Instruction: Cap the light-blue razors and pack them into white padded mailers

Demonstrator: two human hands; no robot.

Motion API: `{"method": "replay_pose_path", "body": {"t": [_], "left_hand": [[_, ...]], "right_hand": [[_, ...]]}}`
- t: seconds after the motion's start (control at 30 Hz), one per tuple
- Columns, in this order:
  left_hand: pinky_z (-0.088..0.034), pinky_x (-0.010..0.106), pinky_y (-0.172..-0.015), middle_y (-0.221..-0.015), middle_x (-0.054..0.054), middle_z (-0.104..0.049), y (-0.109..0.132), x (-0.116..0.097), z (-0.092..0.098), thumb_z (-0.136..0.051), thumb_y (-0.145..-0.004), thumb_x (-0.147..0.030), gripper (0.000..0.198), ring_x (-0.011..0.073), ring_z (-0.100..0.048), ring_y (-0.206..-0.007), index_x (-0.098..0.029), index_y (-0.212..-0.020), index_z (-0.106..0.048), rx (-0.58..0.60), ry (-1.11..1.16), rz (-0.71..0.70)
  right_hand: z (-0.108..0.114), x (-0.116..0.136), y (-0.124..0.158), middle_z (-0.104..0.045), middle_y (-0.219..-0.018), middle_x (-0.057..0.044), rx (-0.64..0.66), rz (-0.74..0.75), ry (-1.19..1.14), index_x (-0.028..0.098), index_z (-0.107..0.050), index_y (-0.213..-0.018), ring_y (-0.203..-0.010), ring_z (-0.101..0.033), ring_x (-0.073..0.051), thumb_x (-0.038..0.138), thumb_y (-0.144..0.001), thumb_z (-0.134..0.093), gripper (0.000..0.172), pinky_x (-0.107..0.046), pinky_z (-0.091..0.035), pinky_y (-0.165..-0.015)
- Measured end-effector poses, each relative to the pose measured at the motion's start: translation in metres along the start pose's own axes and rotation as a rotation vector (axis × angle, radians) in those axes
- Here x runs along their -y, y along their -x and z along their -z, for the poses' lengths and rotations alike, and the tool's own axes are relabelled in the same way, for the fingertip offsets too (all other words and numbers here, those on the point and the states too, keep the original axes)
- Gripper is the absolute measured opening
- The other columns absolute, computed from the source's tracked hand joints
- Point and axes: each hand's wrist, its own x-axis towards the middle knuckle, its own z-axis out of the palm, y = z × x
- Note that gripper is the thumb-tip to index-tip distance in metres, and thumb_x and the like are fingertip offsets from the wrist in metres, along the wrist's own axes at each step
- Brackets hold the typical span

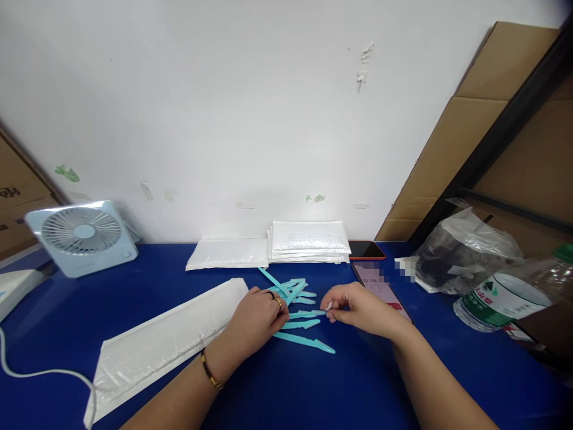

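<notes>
Several turquoise eyebrow razors lie fanned out and overlapping on the blue table, in the middle of the head view. My left hand is over their handle ends, its fingers curled down and closed on a razor; the fingertips are partly hidden. To the right, my right hand pinches at the tip of one razor that stretches between both hands. A small whitish bit shows at its fingertips, too small to name. A long white padded mailer lies slanted under my left wrist.
A stack of white padded mailers and another mailer lie against the wall. Two phones, one showing a timer, are behind my right hand. A fan stands left; a plastic bottle and a clear bag are right.
</notes>
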Motion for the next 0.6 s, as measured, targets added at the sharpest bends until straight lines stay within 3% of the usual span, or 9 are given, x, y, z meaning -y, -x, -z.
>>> {"method": "replay_pose_path", "body": {"t": [0.1, 0.2, 0.37, 0.6], "left_hand": [[-0.033, 0.032, -0.078, -0.092, 0.002, -0.063, 0.000, 0.004, 0.001, -0.044, -0.085, -0.029, 0.020, 0.0181, -0.054, -0.088, -0.025, -0.092, -0.062, -0.113, -0.019, 0.063], [-0.032, 0.032, -0.079, -0.096, 0.001, -0.062, 0.001, 0.006, 0.000, -0.052, -0.081, -0.032, 0.016, 0.0178, -0.053, -0.090, -0.027, -0.091, -0.063, -0.078, 0.002, 0.035], [-0.031, 0.031, -0.075, -0.088, 0.000, -0.062, 0.001, 0.007, -0.006, -0.063, -0.073, -0.038, 0.017, 0.0174, -0.053, -0.085, -0.027, -0.085, -0.066, 0.050, -0.018, -0.037], [-0.029, 0.031, -0.070, -0.078, 0.001, -0.061, 0.002, 0.003, -0.007, -0.058, -0.075, -0.029, 0.010, 0.0156, -0.052, -0.078, -0.022, -0.073, -0.064, 0.034, -0.123, -0.072]], "right_hand": [[0.007, -0.003, 0.000, -0.065, -0.078, -0.002, -0.183, -0.015, 0.083, 0.021, -0.061, -0.096, -0.068, -0.060, -0.014, 0.025, -0.079, -0.049, 0.021, -0.024, -0.043, -0.062], [0.017, -0.015, -0.001, -0.063, -0.078, -0.002, -0.303, -0.045, 0.274, 0.021, -0.063, -0.083, -0.065, -0.056, -0.014, 0.024, -0.078, -0.049, 0.016, -0.024, -0.040, -0.059], [0.017, -0.030, -0.003, -0.062, -0.080, -0.001, -0.190, -0.080, 0.399, 0.022, -0.066, -0.078, -0.069, -0.056, -0.014, 0.017, -0.069, -0.054, 0.016, -0.023, -0.039, -0.060], [0.005, -0.024, -0.008, -0.064, -0.080, -0.004, -0.138, -0.078, 0.443, 0.019, -0.063, -0.067, -0.063, -0.055, -0.014, 0.016, -0.065, -0.053, 0.011, -0.023, -0.039, -0.057]]}}
